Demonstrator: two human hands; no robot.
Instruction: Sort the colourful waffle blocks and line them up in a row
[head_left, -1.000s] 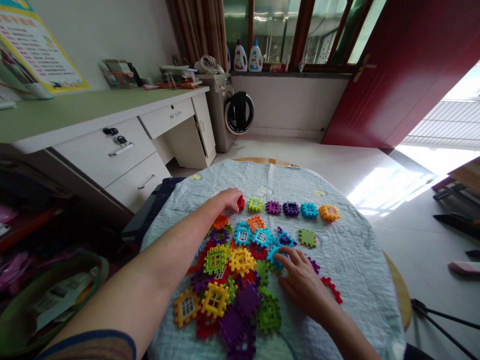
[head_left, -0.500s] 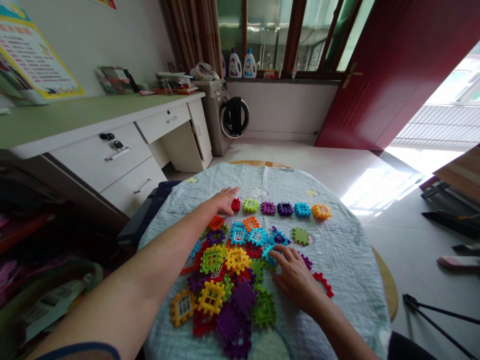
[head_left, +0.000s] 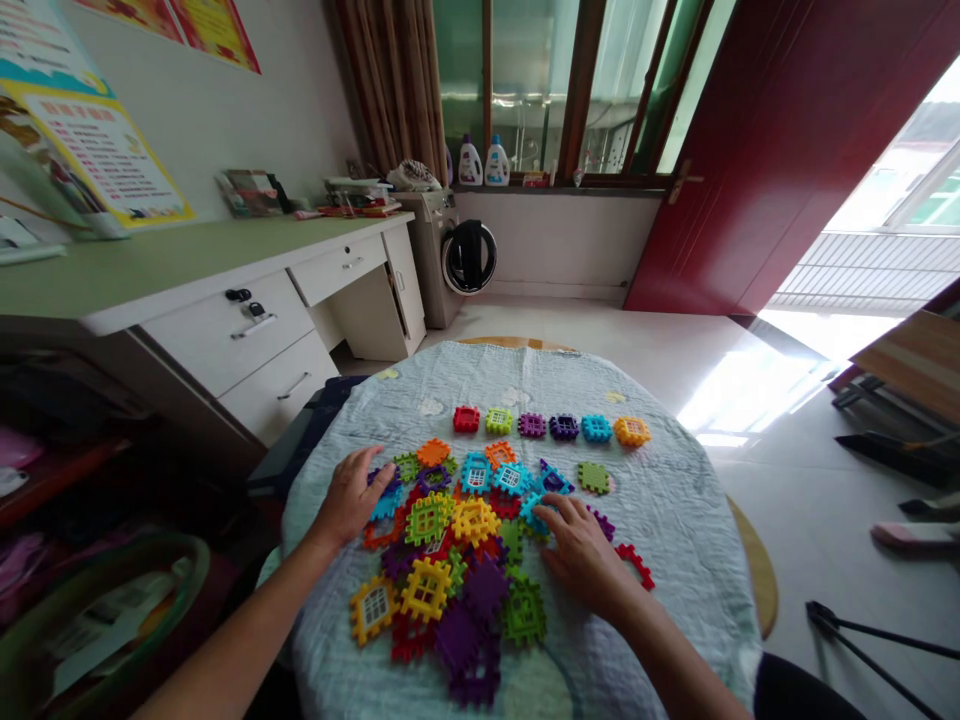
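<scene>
My left hand (head_left: 351,497) is at the left edge of a pile of plastic interlocking building blocks, fingers apart, its fingertips by a purple block (head_left: 388,482) and a blue block (head_left: 387,504). My right hand (head_left: 583,548) rests at the pile's right side, fingers loosely bent and apart, fingertips touching a blue block (head_left: 531,512). In the pile lie yellow window blocks (head_left: 475,521), green ones (head_left: 525,610) and flat purple ones (head_left: 486,590). Beyond it stands a row: a red block (head_left: 466,419), then lime, purple, dark purple, blue and an orange block (head_left: 632,432).
A pale blue cloth (head_left: 675,520) covers the round table. One green block (head_left: 593,478) lies apart at the right, and a red piece (head_left: 635,566) is beyond my right hand. A desk (head_left: 225,250) stands at the left, a washing machine (head_left: 435,260) behind, a black stand (head_left: 825,615) at the right.
My left hand has drawn back from the red block at the row's left end to the pile's left edge. My right hand stays by the blue block. The view has tilted slightly up.
</scene>
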